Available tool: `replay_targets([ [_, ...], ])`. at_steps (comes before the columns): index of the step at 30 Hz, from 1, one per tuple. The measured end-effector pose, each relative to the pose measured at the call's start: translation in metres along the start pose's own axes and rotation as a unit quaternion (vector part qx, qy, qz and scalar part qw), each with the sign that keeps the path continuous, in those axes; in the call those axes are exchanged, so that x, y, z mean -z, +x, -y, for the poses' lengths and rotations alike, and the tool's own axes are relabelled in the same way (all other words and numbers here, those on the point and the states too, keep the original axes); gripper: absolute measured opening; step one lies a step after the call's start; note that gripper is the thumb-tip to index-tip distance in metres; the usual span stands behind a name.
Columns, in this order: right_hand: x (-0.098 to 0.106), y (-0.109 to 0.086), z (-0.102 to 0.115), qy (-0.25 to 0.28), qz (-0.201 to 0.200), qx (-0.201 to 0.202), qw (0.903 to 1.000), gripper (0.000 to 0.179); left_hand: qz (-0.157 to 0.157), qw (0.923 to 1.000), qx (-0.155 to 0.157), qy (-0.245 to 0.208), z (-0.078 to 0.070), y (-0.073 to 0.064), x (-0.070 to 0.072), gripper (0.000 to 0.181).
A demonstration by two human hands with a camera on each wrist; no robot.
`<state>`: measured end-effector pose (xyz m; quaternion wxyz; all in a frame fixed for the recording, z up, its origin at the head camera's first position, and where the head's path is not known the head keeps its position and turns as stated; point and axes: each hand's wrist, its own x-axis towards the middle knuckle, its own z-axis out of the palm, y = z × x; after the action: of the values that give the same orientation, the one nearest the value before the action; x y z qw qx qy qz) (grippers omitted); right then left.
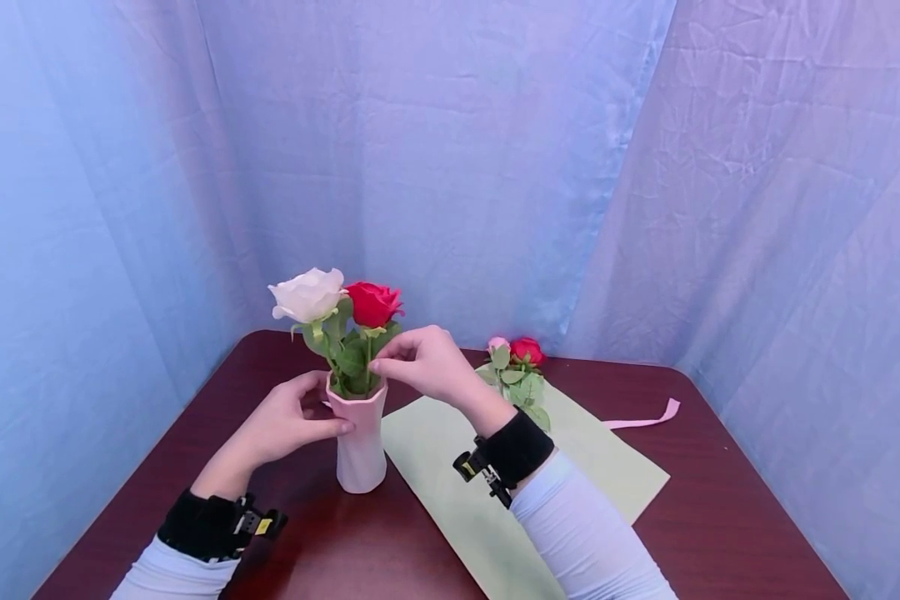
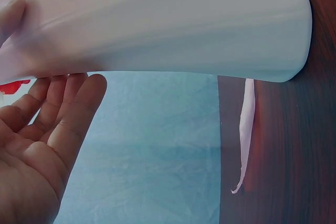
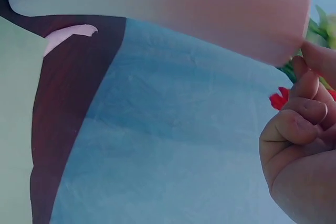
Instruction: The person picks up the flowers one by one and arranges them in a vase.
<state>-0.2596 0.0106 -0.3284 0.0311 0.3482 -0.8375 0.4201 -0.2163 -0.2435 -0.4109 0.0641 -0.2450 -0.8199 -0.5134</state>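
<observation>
Left sleeve (image 1: pixel 176 575): white with a pale-blue cast, thin cloth, creased, reaching to the wristband.
Left wristband (image 1: pixel 198 525): broad, matte black, soft-looking, wrapped round at the sleeve's end.
Left wrist camera (image 1: pixel 275 524): small black housing on the band's right side, bearing a yellow marking (image 1: pixel 263 527).
Left bracket (image 1: pixel 251 522): small, black and silvery, between band and camera.
Left hand (image 1: pixel 288 423): bare.
Right sleeve (image 1: pixel 588 533): same pale cloth, finely wrinkled along the forearm.
Right wristband (image 1: pixel 523 446): broad, black, matching the left.
Right wrist camera (image 1: pixel 462 465): black, on the band's left side, also yellow-marked.
Right bracket (image 1: pixel 492 478): black with silvery parts.
Right hand (image 1: pixel 437 368): bare.
</observation>
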Motion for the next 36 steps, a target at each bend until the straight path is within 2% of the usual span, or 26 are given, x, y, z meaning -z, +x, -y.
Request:
replay_targets([
  [4, 0.012, -0.002, 0.003, 0.023, -0.011, 0.008, 0.9996, 0.01, 0.0, 1.0, 0.0, 0.001, 0.0, 0.0, 0.0, 0.058],
  [12, 0.043, -0.008, 0.01, 0.079, -0.071, 0.018, 0.9941, 0.009, -0.001, 1.0, 0.001, 0.003, 0.0, 0.001, 0.0, 0.059],
  [21, 0.077, -0.018, 0.01, 0.099, -0.124, 0.007, 0.9873, 0.019, -0.003, 1.0, 0.003, 0.004, 0.001, 0.001, 0.0, 0.058],
  [29, 0.098, -0.03, -0.004, 0.11, -0.17, -0.01, 0.9794, 0.022, 0.0, 1.0, 0.003, 0.005, 0.001, 0.001, -0.001, 0.058],
  [36, 0.103, -0.033, -0.028, 0.095, -0.186, -0.044, 0.9769, 0.027, 0.0, 1.0, 0.007, 0.003, -0.001, 0.0, 0.001, 0.058],
])
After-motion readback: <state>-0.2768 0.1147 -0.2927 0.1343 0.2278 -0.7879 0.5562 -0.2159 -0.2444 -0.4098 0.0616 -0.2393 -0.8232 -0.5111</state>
